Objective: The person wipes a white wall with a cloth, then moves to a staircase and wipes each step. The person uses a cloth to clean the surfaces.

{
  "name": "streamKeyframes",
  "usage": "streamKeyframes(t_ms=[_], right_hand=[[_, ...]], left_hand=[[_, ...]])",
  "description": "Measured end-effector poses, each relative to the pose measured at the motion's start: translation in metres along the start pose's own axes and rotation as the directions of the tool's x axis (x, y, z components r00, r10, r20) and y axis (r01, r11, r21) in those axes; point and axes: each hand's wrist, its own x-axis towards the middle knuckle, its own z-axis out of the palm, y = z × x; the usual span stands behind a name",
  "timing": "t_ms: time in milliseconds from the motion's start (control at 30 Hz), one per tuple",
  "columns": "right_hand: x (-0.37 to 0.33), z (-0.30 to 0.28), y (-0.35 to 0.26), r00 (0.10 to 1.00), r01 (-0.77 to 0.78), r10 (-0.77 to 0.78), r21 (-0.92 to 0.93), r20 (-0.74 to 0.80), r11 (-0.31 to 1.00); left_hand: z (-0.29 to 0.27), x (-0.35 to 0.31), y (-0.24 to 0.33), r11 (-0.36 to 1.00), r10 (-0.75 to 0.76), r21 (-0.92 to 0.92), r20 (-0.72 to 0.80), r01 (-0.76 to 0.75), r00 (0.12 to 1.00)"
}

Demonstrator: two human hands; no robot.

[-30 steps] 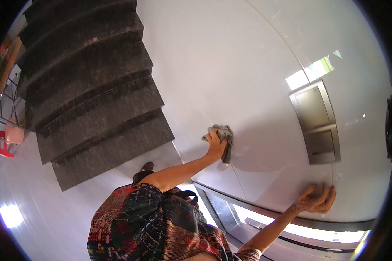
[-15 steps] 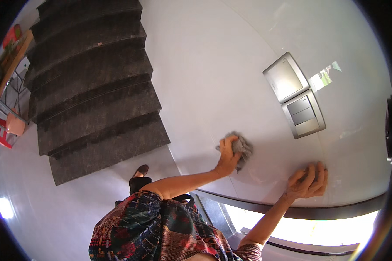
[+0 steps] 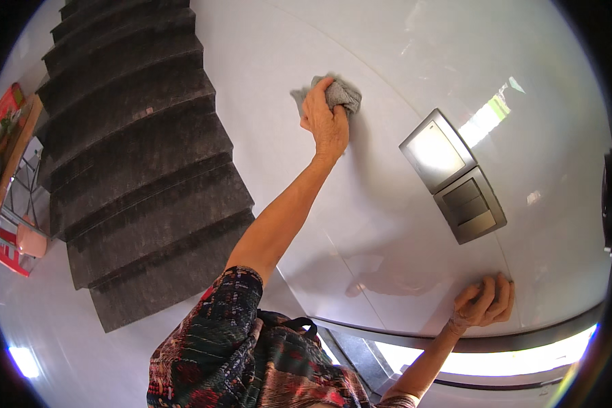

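Observation:
My left hand (image 3: 326, 122) is shut on a crumpled grey cloth (image 3: 340, 93) and presses it against a glossy white wall surface (image 3: 415, 61), my arm stretched far out. My right hand (image 3: 484, 302) rests on the same white surface near its lower dark edge, fingers bent and slightly apart, holding nothing. My patterned sleeve and top (image 3: 251, 353) fill the lower middle of the view.
Two grey rectangular switch panels (image 3: 453, 177) are set in the white wall between my hands. A dark carpeted staircase (image 3: 136, 156) runs along the left. A dark trim strip with a bright lit gap (image 3: 496, 357) lies below my right hand. Red items (image 3: 10, 248) sit at far left.
My left hand has swept the cloth away from my right hand, up and to the left across the wall. My right hand stays planted near the lower edge. The view has shifted.

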Motion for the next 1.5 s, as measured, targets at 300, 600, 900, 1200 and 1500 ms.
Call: streamKeyframes(t_ms=[300, 600, 900, 1200, 1500], right_hand=[[0.001, 0.004, 0.003, 1.000, 0.017, -0.017, -0.004, -0.004, 1.000], [-0.003, -0.004, 0.005, 0.999, 0.023, -0.021, -0.046, 0.044, 0.999], [-0.010, -0.006, 0.012, 0.999, 0.038, -0.037, -0.106, 0.009, 0.994], [-0.012, -0.002, 0.014, 1.000, 0.019, -0.018, -0.095, 0.006, 0.995], [0.016, 0.054, -0.028, 0.999, 0.044, -0.045, 0.138, -0.001, 0.989]], left_hand=[[-0.013, -0.129, 0.041, 0.945, 0.311, -0.023, 0.375, -0.326, 0.873], [-0.016, -0.240, 0.004, 0.875, 0.450, -0.093, 0.521, -0.476, 0.725], [-0.032, -0.180, -0.127, 0.958, -0.270, 0.147, 0.190, 0.245, 0.944], [-0.022, -0.188, -0.213, 0.772, -0.635, -0.028, -0.007, 0.635, 0.772], [-0.002, -0.293, -0.111, 0.480, -0.866, 0.101, 0.215, 0.872, 0.452]])
